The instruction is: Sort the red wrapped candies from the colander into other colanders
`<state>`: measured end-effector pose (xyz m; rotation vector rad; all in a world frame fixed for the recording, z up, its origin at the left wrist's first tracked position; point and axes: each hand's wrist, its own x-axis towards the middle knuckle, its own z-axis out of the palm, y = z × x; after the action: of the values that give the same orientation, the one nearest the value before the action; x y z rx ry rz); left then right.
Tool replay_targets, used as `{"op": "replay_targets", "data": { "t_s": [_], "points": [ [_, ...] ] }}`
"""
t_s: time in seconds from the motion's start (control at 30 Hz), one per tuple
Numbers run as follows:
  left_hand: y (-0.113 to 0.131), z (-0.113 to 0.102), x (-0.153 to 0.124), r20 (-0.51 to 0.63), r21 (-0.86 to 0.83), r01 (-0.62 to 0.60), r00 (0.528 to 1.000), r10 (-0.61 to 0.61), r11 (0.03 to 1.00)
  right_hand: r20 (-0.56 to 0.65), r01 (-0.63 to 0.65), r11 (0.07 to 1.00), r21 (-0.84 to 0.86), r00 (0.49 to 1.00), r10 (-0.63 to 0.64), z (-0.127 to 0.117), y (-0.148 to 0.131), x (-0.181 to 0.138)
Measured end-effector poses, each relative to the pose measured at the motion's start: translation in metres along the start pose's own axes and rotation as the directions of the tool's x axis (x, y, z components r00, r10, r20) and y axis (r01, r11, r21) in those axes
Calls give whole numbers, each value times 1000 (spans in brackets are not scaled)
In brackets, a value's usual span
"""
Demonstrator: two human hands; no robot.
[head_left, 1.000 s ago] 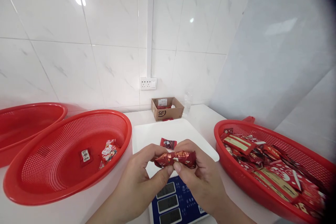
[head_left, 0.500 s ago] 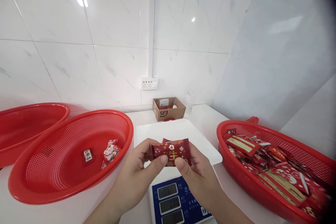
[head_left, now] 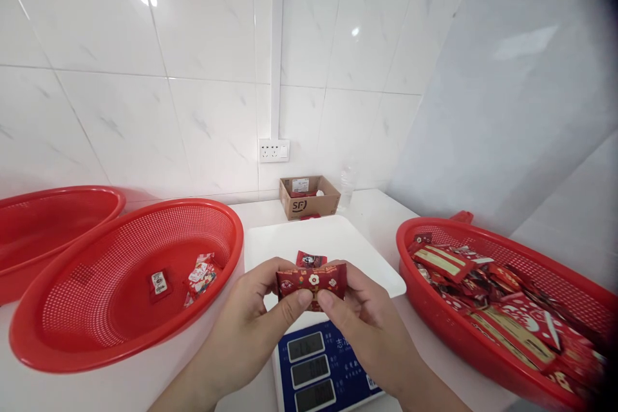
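Observation:
My left hand and my right hand both pinch one red sachet with flower print, thumbs on its front, fingers behind. They hold it above the white pan of a scale. A smaller dark red sachet lies on the pan just behind the one I hold. The scale's blue display panel shows below my thumbs.
A red mesh basket on the left holds two small packets. Another red basket sits farther left. On the right, a red basket is full of red sachets. A small cardboard box and a clear bottle stand by the tiled wall.
The sachet was turned from edge-on to face me, then tipped slightly down and lowered a little. Both hands stayed on it over the scale.

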<state>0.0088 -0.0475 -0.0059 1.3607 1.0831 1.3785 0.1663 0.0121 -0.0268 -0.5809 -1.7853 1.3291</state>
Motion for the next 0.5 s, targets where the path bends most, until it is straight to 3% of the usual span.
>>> {"op": "replay_targets", "data": {
  "t_s": [0.23, 0.5],
  "points": [
    [0, 3, -5, -10, 129, -51, 999, 52, 990, 15, -5, 1000, -7, 1000, 5, 2, -5, -2],
    [-3, 6, -4, -31, 60, -69, 997, 71, 996, 52, 15, 1000, 19, 999, -16, 2, -5, -3]
  ]
}}
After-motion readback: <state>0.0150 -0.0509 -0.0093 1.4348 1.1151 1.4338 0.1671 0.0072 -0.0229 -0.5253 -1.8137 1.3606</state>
